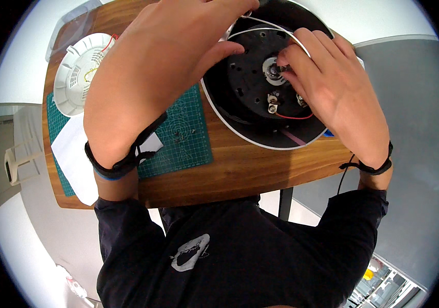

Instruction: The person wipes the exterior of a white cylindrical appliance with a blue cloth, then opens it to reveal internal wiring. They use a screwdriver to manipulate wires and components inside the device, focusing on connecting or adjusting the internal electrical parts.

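A round appliance body [254,137], black inside with a white rim, stands on the table. Inside it sits a black disc [247,77] with holes, metal terminals [273,105] and a round metal centre piece [274,71]. My right hand [327,84] reaches in, closed, with thumb and bent fingers pinched at the edge of that centre piece; something small and dark between the tips is too hidden to name. Over the body's upper left reaches my left hand [194,38], its thumb and forefinger apart near a white wire [276,24]. Its other fingers are hidden.
To the left lies a white vented plastic cover [65,77] with red and yellow wires. A green cutting mat [186,138] holds small metal bits, and white paper [73,159] overlaps it. The wooden table's [240,177] near edge curves before me. A grey panel [409,128] stands at right.
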